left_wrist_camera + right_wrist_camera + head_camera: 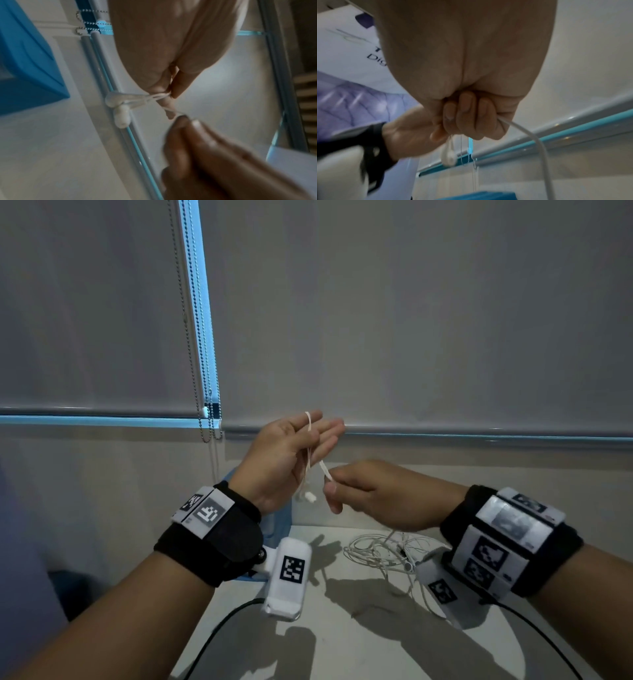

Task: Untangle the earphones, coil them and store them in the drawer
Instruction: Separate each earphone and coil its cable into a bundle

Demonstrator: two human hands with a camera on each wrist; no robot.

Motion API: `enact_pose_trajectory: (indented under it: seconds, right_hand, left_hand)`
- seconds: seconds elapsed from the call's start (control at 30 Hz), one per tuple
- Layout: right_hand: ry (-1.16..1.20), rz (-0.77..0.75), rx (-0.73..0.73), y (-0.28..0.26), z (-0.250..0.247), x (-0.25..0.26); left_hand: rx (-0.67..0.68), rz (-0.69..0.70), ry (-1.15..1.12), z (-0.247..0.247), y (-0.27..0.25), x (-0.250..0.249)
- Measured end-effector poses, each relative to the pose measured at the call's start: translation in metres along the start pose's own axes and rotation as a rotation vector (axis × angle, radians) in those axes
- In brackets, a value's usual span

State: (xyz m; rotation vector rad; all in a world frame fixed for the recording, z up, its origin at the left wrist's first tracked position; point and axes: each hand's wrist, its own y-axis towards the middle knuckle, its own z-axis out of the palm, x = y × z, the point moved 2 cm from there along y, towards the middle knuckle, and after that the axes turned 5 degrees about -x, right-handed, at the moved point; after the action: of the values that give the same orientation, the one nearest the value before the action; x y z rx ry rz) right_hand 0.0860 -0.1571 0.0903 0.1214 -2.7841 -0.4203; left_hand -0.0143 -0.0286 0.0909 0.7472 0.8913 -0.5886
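White earphones hang between my raised hands in the head view. Their cord [308,421] loops over the straight fingers of my left hand [305,440], and two earbuds [310,496] dangle below the palm. In the left wrist view the left hand's [169,92] thumb pinches the cord, with the earbuds [116,102] beside it. My right hand [332,482] pinches the cord just right of the left palm, its fingers curled [467,119]. The remaining cord [383,549] lies tangled on the table under the right wrist. A blue drawer unit [277,525] stands behind my left wrist.
The white table [342,638] meets a wall with lowered roller blinds; bead chains [202,371] hang at the left. Black cables [219,631] run from the wrist cameras across the table front. The blue drawer unit [25,60] sits at the table's back left.
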Motion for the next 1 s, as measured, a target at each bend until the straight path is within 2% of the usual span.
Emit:
enact_pose_trajectory:
  seconds: [0.1, 0.2, 0.33, 0.43, 0.5, 0.6, 0.73, 0.83, 0.93, 1.0]
  right_hand:
    - [0.112, -0.046, -0.08, 0.001, -0.026, 0.003]
    - [0.12, -0.008, -0.21, 0.005, -0.047, -0.007]
    - [0.139, 0.089, -0.413, 0.011, -0.059, -0.031]
    - [0.219, 0.143, -0.496, 0.011, -0.05, -0.045]
    - [0.28, 0.162, -0.482, 0.011, -0.036, -0.052]
    - [0.351, 0.173, -0.373, 0.008, -0.012, -0.054]
    - [0.341, 0.114, -0.146, -0.003, 0.005, -0.039]
    - [0.352, 0.063, -0.066, -0.008, -0.007, -0.02]
    - [0.349, 0.029, -0.099, -0.006, -0.032, -0.008]
    - [0.288, 0.032, -0.176, -0.002, -0.048, -0.009]
  left_hand:
    - [0.032, 0.039, 0.278, 0.0, -0.003, 0.006]
    - [0.16, 0.074, 0.476, 0.004, -0.009, 0.009]
    - [0.196, 0.021, 0.441, 0.01, -0.014, 0.011]
    - [0.241, -0.013, 0.399, 0.014, -0.013, 0.011]
    - [0.236, -0.008, 0.348, 0.015, -0.013, 0.009]
    - [0.203, 0.021, 0.231, 0.016, -0.014, 0.002]
    - [0.048, 0.043, 0.046, 0.006, -0.007, 0.004]
    - [0.004, 0.104, 0.205, 0.002, -0.006, 0.01]
    - [0.099, 0.185, 0.574, 0.005, -0.011, 0.016]
    - [0.174, 0.185, 0.666, 0.008, -0.015, 0.018]
